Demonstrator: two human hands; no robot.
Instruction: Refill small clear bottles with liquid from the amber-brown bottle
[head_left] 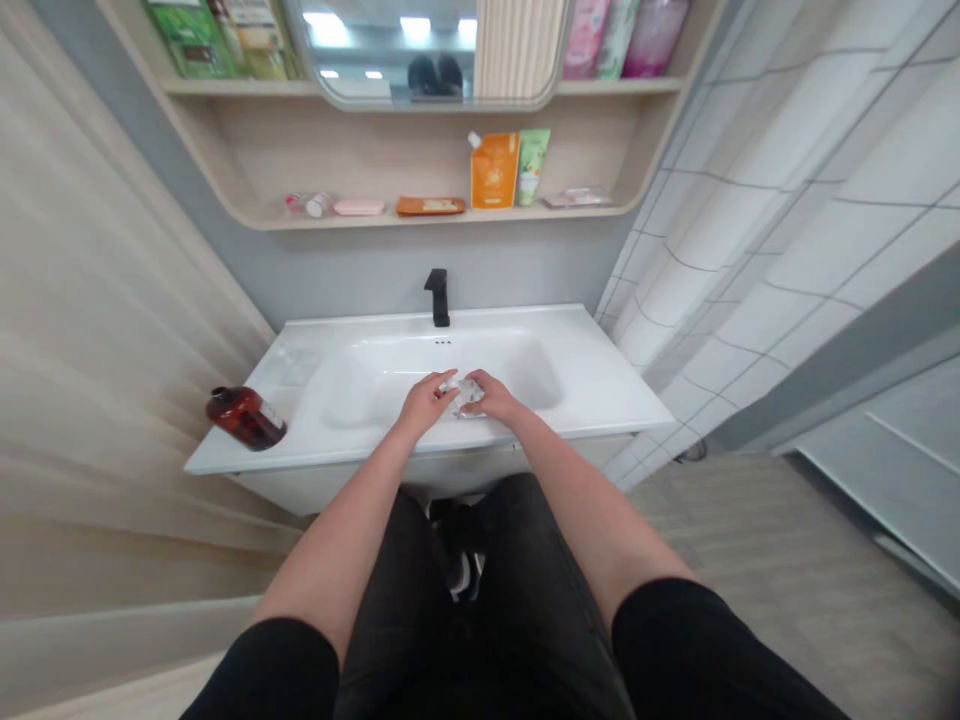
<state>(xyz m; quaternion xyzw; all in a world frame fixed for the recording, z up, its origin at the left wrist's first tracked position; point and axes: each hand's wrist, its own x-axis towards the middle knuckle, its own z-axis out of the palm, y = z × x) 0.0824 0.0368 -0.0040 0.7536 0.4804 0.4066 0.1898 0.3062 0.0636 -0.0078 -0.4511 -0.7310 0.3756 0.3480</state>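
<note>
Both my hands meet over the front of a white sink basin [390,360]. My left hand [426,400] and my right hand [491,397] are closed together around a small clear, shiny object [465,392], perhaps a little plastic container or wrapper; I cannot make out what it is. The fingers of both hands pinch it from either side. A black faucet [437,296] stands at the back of the basin, straight beyond my hands.
A dark red-brown bottle [246,416] lies on its side at the counter's left front corner. A wooden shelf [442,215] above holds an orange pouch [493,170], a green tube, soap bars and small items. A tiled wall rises on the right.
</note>
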